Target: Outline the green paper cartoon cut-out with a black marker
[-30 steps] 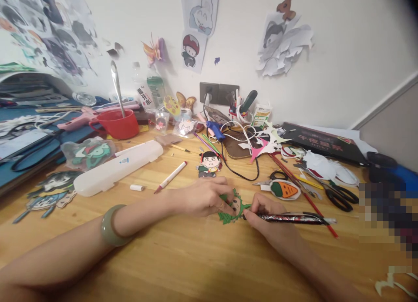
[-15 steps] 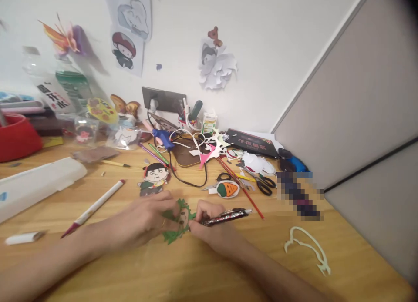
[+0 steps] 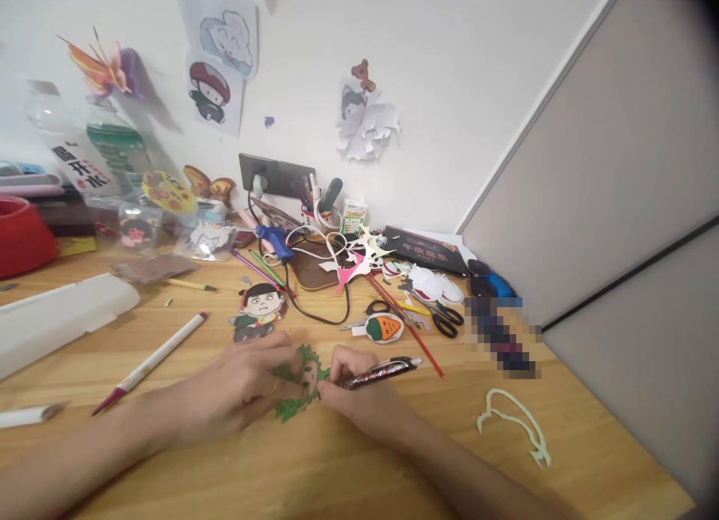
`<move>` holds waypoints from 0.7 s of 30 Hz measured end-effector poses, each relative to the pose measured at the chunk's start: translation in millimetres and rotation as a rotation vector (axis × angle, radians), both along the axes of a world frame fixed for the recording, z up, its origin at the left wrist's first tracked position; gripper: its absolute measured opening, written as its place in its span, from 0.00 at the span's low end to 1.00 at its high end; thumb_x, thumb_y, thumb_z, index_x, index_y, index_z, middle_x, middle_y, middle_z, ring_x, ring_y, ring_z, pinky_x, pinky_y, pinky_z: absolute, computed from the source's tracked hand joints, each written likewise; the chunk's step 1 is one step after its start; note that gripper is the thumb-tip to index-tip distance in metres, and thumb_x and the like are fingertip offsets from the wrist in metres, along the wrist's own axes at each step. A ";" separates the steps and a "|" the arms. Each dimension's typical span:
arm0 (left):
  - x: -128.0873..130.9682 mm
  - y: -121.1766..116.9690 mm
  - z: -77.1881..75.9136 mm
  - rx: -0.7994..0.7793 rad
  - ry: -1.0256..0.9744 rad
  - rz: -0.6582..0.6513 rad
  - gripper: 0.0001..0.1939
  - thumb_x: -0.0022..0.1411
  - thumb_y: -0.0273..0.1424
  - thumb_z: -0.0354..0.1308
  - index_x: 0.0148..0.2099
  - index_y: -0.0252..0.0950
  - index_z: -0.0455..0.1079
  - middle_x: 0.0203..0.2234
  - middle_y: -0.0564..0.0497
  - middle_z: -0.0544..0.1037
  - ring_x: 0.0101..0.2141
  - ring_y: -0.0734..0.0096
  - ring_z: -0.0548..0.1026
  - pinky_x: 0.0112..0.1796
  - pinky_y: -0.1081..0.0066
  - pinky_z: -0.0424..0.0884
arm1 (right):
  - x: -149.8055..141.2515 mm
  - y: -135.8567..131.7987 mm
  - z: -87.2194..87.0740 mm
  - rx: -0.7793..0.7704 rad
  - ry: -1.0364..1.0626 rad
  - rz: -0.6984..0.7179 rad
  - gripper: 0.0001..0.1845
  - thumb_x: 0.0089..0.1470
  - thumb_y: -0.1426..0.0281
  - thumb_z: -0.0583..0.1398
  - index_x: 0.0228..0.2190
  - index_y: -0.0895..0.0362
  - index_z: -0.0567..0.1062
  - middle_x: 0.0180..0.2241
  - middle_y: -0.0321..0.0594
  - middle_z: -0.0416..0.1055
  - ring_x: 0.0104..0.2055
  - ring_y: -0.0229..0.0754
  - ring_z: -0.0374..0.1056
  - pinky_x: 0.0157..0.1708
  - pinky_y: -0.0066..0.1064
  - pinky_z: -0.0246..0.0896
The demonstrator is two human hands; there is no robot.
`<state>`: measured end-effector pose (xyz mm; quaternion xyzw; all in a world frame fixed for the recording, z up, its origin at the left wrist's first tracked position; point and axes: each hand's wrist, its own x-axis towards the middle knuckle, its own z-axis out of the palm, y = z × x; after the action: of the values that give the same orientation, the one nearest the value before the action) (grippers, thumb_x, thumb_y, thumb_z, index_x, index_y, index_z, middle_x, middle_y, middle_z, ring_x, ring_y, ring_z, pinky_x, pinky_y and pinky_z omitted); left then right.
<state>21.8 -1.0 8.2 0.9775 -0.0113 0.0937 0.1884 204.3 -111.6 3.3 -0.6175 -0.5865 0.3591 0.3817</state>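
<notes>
Holds pen in closed right grip; with half-open left grip, presses green-haired cutout onto counter, just beside right grip. Could mark wrongly by pressing too weakly and letting cutout slide.

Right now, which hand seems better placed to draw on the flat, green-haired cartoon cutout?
Probably the right hand: it holds a shiny black-and-red pen beside the cutout, while the left hand rests fingers on it.

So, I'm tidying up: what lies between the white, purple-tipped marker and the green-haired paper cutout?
In the head view, the left hand lies between marker and cutout, its fingers on the cutout; between hand and marker, bare wooden tabletop shows.
</notes>
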 end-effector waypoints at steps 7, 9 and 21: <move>0.4 -0.2 0.5 -0.001 0.005 -0.001 0.17 0.61 0.21 0.44 0.46 0.43 0.67 0.38 0.49 0.68 0.38 0.66 0.64 0.38 0.68 0.62 | 0.4 1.5 -1.1 0.010 -0.015 -0.014 0.11 0.41 0.74 0.58 0.17 0.56 0.58 0.15 0.27 0.55 0.19 0.30 0.49 0.17 0.23 0.41; 0.2 -0.2 1.0 -0.008 0.014 0.001 0.17 0.62 0.21 0.44 0.47 0.44 0.67 0.38 0.50 0.68 0.38 0.66 0.64 0.38 0.68 0.62 | 0.5 1.5 -1.2 0.006 -0.016 -0.013 0.11 0.41 0.74 0.58 0.17 0.56 0.58 0.16 0.27 0.55 0.19 0.30 0.49 0.17 0.23 0.41; 1.7 -2.8 1.7 -0.023 -0.063 0.011 0.16 0.60 0.20 0.46 0.44 0.42 0.69 0.37 0.49 0.69 0.37 0.66 0.65 0.37 0.70 0.62 | -0.7 0.6 1.6 0.000 -0.017 -0.009 0.11 0.41 0.74 0.57 0.17 0.56 0.58 0.16 0.28 0.55 0.19 0.30 0.49 0.17 0.23 0.41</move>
<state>23.5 -3.8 10.0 0.9719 -0.0108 0.1254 0.1988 203.6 -111.0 4.9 -0.6232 -0.5869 0.3519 0.3786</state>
